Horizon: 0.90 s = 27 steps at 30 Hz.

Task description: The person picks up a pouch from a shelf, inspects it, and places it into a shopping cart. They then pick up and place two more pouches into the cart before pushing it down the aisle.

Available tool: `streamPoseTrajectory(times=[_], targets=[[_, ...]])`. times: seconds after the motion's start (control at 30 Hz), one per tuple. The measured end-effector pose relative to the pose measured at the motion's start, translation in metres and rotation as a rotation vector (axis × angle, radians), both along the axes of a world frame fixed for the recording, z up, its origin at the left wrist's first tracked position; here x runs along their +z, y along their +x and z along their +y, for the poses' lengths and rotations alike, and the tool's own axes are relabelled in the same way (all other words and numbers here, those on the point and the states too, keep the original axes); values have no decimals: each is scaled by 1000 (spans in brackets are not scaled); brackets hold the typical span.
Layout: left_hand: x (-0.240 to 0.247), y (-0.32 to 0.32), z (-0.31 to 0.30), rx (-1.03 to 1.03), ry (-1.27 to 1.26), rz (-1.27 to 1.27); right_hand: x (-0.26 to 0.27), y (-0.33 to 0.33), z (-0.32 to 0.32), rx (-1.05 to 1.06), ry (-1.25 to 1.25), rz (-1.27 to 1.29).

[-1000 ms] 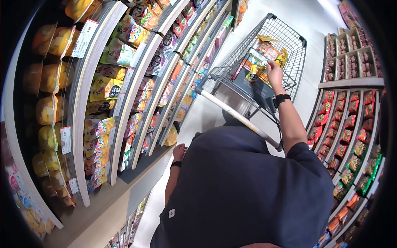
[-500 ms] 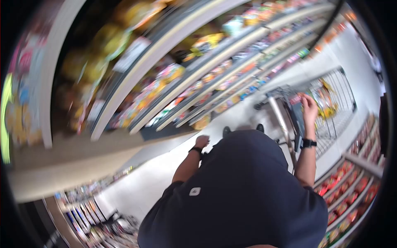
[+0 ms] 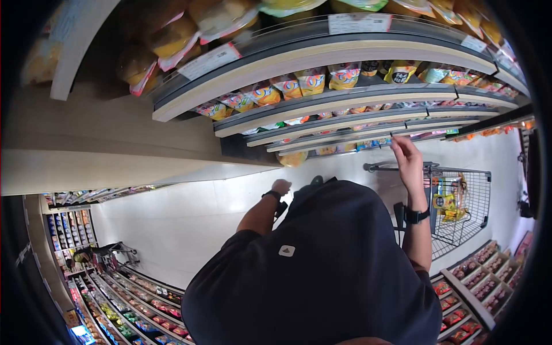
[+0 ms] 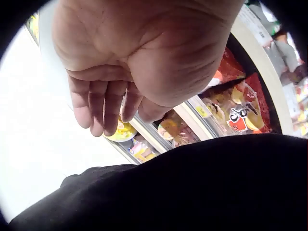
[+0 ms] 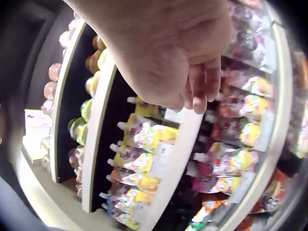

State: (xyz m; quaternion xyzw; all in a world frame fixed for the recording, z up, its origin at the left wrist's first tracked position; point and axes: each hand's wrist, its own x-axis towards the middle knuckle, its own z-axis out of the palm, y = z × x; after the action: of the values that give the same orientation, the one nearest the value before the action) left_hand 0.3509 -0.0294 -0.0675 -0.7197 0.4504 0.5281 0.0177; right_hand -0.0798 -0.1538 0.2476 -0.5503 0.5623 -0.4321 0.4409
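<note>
My right hand [image 3: 409, 164] is raised in front of the snack shelves, wrist bent and fingers loosely bent, with nothing in it. In the right wrist view, rows of spouted pouches [image 5: 151, 134] stand on the shelves beyond the fingers. Low at my left side hangs my left hand [image 3: 282, 187], its relaxed fingers bare in the left wrist view [image 4: 103, 103]. Behind it there, a red snack bag [image 4: 250, 108] lies on a shelf. A black wire shopping cart [image 3: 457, 237] stands to my right, apart from both hands, holding yellow packages [image 3: 444, 202].
Long shelves [image 3: 322, 52] of packaged snacks and tubs run across the front. Bins of red packets [image 3: 451, 316] stand at the lower right. At the far left, another cart [image 3: 123, 253] is beside more shelves [image 3: 72, 230]. Pale floor [image 3: 167, 218] lies between.
My view and body have turned left toward the shelves. The right hand has come away from over the cart's packages and is now before the shelves. The left hand still hangs at my side.
</note>
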Motion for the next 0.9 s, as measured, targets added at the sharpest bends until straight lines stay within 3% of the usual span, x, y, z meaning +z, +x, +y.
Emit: streamPoseTrajectory(times=[0.07,0.1,0.13,0.17,0.23,0.33,0.37,0.43,0.53,0.67,0.9], targets=[[7,14,12,313,120,108,38,31,-19,56,-194,94],[9,20,19,323,113,90,59,48,-27,58,-280,123],[2,33,23,157,135,94,79,65,-35,58,-369,149],[-4,41,29,209,141,93,94,80,-42,53,-370,158],[-13,52,44,304,147,90,117,110,-54,75,-663,204],[-10,61,56,367,135,87,135,156,-64,148,-840,255],[-6,62,58,402,148,100,138,166,-67,153,-841,251],[-6,64,60,452,156,127,142,184,-72,193,-892,548],[0,66,56,429,128,157,141,201,-79,149,-886,672],[13,69,49,443,119,178,136,209,-82,125,-891,753],[-6,89,55,373,145,146,144,208,-80,72,-1047,915]])
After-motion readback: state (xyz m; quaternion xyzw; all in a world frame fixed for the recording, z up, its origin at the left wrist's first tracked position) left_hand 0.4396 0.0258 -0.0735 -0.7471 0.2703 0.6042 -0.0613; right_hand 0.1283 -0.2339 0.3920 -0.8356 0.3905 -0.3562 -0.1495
